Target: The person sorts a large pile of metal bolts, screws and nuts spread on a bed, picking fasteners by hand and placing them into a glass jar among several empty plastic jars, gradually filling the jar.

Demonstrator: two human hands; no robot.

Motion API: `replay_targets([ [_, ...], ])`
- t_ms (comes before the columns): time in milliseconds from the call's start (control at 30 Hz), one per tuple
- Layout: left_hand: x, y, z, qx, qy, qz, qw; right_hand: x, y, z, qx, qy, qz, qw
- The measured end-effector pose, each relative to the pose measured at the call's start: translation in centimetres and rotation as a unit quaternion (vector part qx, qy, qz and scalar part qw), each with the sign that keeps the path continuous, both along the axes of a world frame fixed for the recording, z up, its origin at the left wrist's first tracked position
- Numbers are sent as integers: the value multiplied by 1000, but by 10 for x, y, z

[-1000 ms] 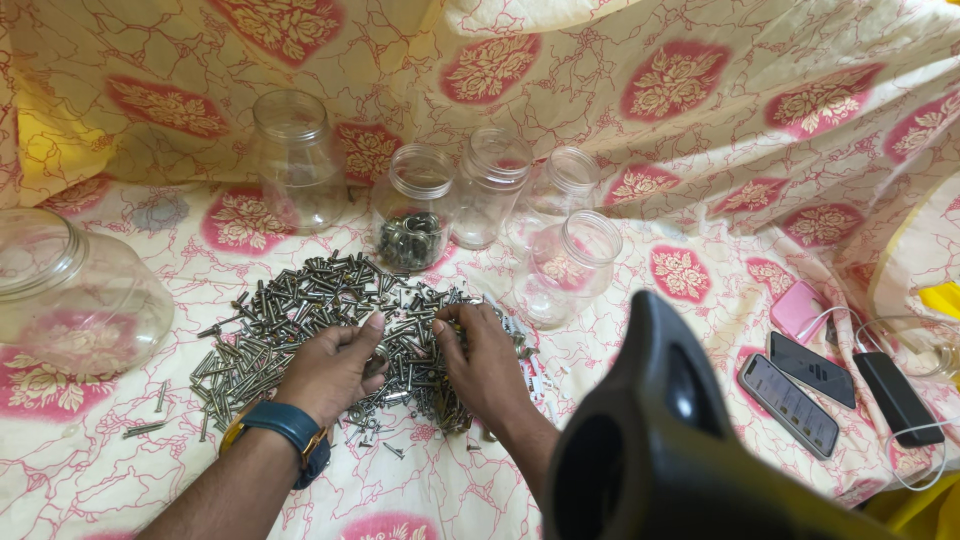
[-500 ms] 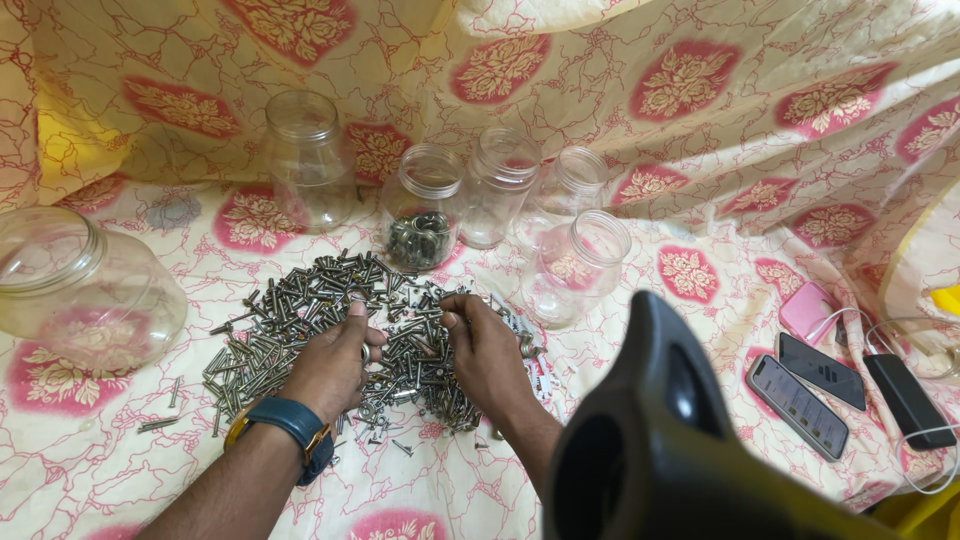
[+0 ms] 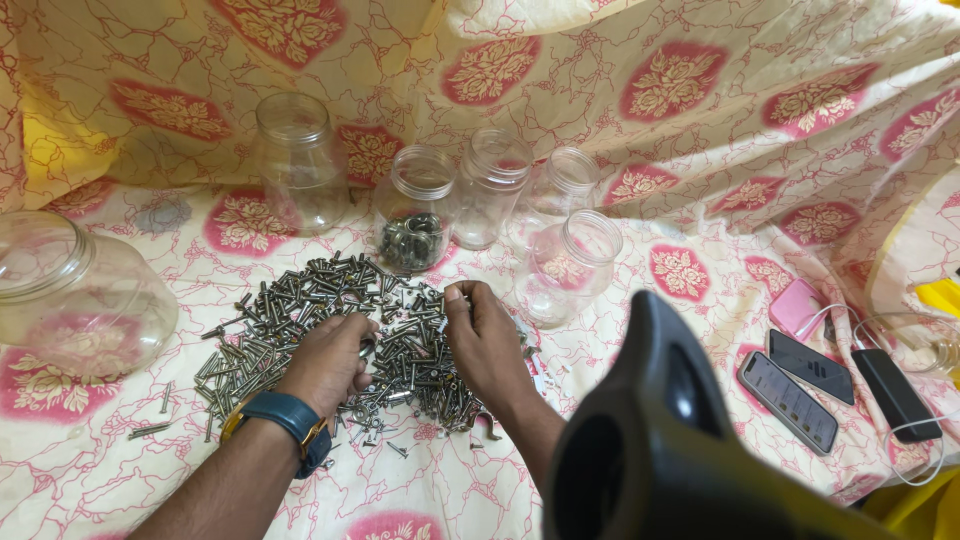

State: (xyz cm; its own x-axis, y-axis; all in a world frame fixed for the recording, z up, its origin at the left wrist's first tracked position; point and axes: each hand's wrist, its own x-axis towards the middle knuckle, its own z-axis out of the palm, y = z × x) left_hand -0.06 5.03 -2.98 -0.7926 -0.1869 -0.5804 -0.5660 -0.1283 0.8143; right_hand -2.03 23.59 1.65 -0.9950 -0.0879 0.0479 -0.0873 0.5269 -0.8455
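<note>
Picking from the screw pile [image 3: 330, 325] at the frame's middle goes best one at a time. The left hand [image 3: 325, 362] curls loosely on the screws; the right hand [image 3: 487, 340] pinches one, near the small jar [image 3: 413, 222].

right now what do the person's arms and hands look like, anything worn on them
Both forearms are bare, with no sleeves in view. The left hand has a dark blue band at the wrist with a gold-coloured clasp, likely a watch. The right hand shows no ring or band.
</note>
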Motion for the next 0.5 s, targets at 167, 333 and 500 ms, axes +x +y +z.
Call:
replay_targets([
  [167, -2, 3, 0, -26, 31, -4, 999, -7, -2, -2, -28, -59, -22, 998],
  [333, -2, 7, 6, 42, 72, 25, 996, -16, 0, -11, -37, -6, 1, 999],
  [500, -4, 13, 14, 32, 89, 11, 995, -21, 6, -18, -58, -77, -8, 995],
])
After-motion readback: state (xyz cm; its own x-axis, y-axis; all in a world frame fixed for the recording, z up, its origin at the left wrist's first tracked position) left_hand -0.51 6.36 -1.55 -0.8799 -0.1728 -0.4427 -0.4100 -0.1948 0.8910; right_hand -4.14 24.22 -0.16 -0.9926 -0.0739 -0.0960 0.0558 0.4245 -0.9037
